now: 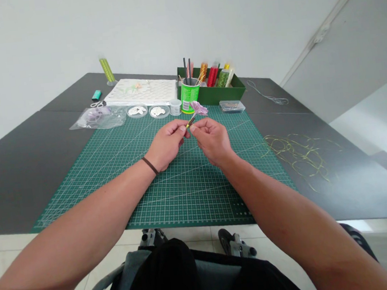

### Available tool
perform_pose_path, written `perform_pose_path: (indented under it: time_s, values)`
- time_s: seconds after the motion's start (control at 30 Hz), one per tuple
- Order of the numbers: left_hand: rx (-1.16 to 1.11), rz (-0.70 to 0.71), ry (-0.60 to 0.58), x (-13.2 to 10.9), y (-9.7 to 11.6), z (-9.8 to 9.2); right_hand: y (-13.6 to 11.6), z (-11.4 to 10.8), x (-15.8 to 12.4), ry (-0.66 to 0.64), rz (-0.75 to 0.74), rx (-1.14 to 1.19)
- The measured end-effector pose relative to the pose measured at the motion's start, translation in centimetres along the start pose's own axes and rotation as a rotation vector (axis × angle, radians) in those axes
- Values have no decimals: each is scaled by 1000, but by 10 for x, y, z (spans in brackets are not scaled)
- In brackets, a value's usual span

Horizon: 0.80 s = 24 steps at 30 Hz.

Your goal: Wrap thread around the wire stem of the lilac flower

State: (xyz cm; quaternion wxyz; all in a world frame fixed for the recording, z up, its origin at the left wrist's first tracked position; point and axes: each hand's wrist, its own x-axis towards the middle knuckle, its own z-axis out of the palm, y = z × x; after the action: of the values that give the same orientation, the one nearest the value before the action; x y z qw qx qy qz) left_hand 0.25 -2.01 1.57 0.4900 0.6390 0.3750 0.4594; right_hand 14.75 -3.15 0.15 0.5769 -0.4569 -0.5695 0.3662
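Observation:
Above the green cutting mat (184, 187), a pale purple artificial flower (199, 108) points up and away on a thin stem with a dark and yellow-green part. My left hand (170, 140) pinches that stem near its lower end, thumb on top. Close beside it on the right, my right hand (211, 138) has thumb and fingertips pressed together at the stem. Whether a thread lies between those fingertips is too small to tell. The flower head is just in front of a green can (189, 98) holding dark sticks.
Behind are a green box (224, 94) of coloured tubes, a white board (142, 90), two dishes of white pieces (137, 111), a small tub (175, 107), a plastic bag (99, 117), scissors (97, 104) and a clear case (232, 107). Tangled yellow-green thread (301, 152) lies at right.

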Motion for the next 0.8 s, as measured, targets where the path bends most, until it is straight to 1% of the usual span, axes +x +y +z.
perform_pose_path:
  time_s: [0.2,0.33,0.53,0.7,0.8]
  values:
    - [181,64,19,1,0,-3,-1,0,0,-1,13,-6]
    - [212,63,36,0,-1,-3,-1,1,1,2,3,26]
    - [134,9,41,-1,1,-2,-2,0,1,4,4,16]
    - [-9,-97,34,-1,3,0,-1,-1,1,35,27,-2]
    - [-51,-114,23,-2,4,-1,-1,-1,1,49,23,-6]
